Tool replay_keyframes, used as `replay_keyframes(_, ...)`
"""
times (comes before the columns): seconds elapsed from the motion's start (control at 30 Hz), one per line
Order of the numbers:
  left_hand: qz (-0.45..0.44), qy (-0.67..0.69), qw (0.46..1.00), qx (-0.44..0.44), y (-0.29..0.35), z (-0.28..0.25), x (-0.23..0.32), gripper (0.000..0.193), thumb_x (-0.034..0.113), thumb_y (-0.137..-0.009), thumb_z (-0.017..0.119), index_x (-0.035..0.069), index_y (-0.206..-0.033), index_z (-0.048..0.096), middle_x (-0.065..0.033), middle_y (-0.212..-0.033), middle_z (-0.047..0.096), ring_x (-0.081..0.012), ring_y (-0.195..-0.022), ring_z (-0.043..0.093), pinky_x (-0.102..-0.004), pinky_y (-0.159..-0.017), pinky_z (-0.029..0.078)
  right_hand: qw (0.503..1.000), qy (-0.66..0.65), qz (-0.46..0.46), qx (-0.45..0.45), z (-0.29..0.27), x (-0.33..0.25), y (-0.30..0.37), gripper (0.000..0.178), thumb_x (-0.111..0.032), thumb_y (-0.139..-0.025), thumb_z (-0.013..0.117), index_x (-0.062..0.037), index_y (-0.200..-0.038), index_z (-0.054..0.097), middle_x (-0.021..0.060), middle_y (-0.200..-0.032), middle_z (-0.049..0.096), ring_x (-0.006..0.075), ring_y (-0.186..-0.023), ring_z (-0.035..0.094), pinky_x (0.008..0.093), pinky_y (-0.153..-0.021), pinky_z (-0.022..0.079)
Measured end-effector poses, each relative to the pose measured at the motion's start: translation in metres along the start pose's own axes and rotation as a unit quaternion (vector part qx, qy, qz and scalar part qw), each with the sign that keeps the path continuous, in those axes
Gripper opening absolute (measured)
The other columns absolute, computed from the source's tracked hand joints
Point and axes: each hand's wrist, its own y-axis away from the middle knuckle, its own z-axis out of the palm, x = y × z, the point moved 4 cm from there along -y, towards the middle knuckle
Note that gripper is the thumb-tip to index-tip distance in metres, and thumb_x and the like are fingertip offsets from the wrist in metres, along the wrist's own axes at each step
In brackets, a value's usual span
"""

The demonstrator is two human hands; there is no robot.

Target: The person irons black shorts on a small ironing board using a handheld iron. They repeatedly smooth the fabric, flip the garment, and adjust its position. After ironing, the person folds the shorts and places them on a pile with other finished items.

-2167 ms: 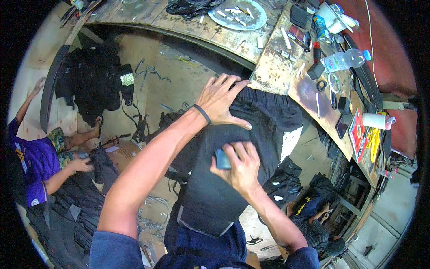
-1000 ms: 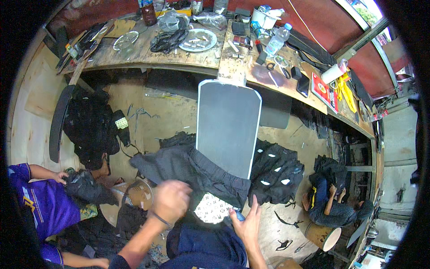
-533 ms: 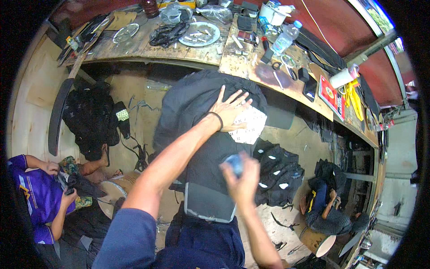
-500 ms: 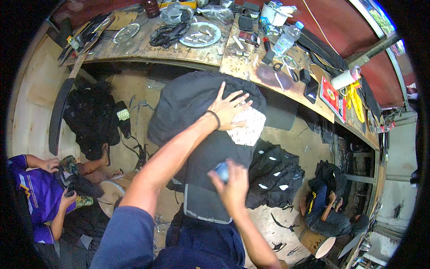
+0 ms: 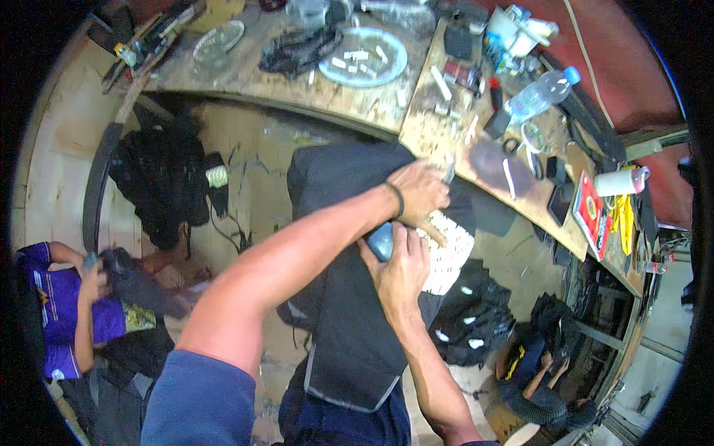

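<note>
Black fabric [image 5: 349, 297] lies stretched over a long flat board running out in front of me. A white patterned piece [image 5: 454, 256] rests on its right side. My left hand [image 5: 420, 193] presses down at the fabric's far right, its thumb stretched onto the patterned piece and apart from the fingers, some of which look bent. Close below it, my right hand [image 5: 403, 271] grips a rounded blue-grey block [image 5: 380, 241], held against or just over the fabric beside the patterned piece. The block's underside is hidden, so its kind is unclear.
Ahead, a wooden bench [image 5: 349, 104] carries a round tray [image 5: 394, 56], a plastic bottle [image 5: 541, 95] and a phone [image 5: 559, 204]. Black garments [image 5: 472, 320] lie on the floor at right. A person in purple [image 5: 67, 312] sits left; another person [image 5: 532, 394] sits right.
My right hand has moved the block forward, up beside my left hand. My left hand's fingers have gone from flat and spread to more bent. The view has tilted and shifted.
</note>
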Motion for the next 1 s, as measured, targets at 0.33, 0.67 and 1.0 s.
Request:
replay_keyframes(0.33, -0.066, 0.009, 0.998, -0.012, 0.002, -0.003, 0.004, 0.094, 0.101, -0.073, 0.055, 0.014, -0.09, 0.084, -0.0032, -0.098, 0.077, -0.0276, -0.119, 0.064, -0.0446, -0.102, 0.046, 0.997, -0.037, -0.002, -0.073, -0.023, -0.021, 0.007, 0.06, -0.035, -0.072, 0.096, -0.0019, -0.114, 0.068, 0.0165, -0.098, 0.066, 0.0387, -0.089, 0.064, 0.0501, -0.079, 0.054)
replay_keyframes(0.67, -0.07, 0.019, 0.996, -0.046, 0.003, -0.003, 0.0, 0.096, 0.102, -0.072, 0.055, 0.014, -0.095, 0.086, -0.0069, -0.103, 0.08, -0.0272, -0.117, 0.067, -0.0483, -0.099, 0.049, 0.994, -0.019, -0.003, -0.106, -0.033, -0.02, 0.082, 0.055, -0.036, -0.077, 0.094, -0.0052, -0.115, 0.07, 0.0167, -0.101, 0.068, 0.0364, -0.097, 0.066, 0.0491, -0.085, 0.056)
replay_keyframes(1.0, -0.097, -0.02, 0.994, -0.04, 0.005, -0.015, 0.001, 0.099, 0.103, -0.068, 0.057, 0.012, -0.096, 0.085, -0.0095, -0.097, 0.079, -0.0282, -0.11, 0.07, -0.0488, -0.095, 0.052, 0.997, 0.011, -0.027, -0.07, -0.058, -0.02, 0.062, 0.057, -0.037, -0.07, 0.099, -0.0035, -0.107, 0.072, 0.0148, -0.088, 0.067, 0.0332, -0.082, 0.066, 0.0477, -0.075, 0.055)
